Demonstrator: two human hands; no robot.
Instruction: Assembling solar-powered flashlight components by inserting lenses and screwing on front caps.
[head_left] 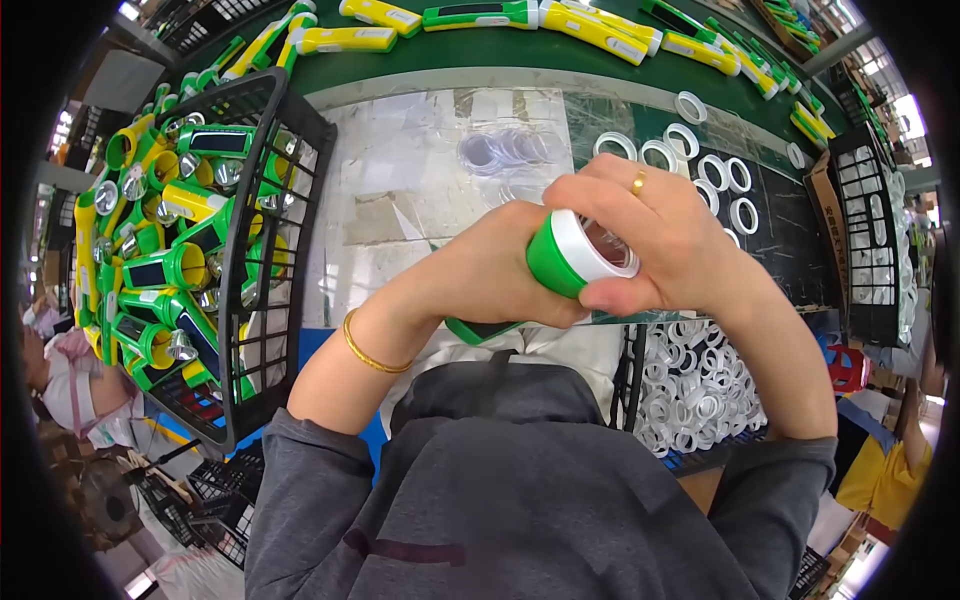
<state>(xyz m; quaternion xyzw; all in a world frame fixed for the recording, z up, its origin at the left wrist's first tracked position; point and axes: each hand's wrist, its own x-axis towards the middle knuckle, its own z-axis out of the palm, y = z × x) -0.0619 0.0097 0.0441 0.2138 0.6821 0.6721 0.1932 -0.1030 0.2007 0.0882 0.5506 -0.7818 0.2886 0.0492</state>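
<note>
Over the worktable, my left hand [485, 262] is wrapped round the body of a green flashlight [550, 262], its head tilted up and to the right. My right hand [665, 225] grips the white ring [578, 246] at the flashlight's head, thumb and fingers on either side of its rim. Part of the flashlight's lower body shows beneath my left hand. Beyond my hands lie overlapping clear lens discs [505, 150] on the pale sheet. Several loose white rings [740, 175] lie on the dark surface beside my right hand.
At the left stands a black basket [262, 215] full of green and yellow flashlights. A green conveyor belt [420, 62] carries more flashlights along the back. White rings fill a basket [630, 385] below the table edge. Another black basket [868, 235] stands far right beside cardboard [822, 225].
</note>
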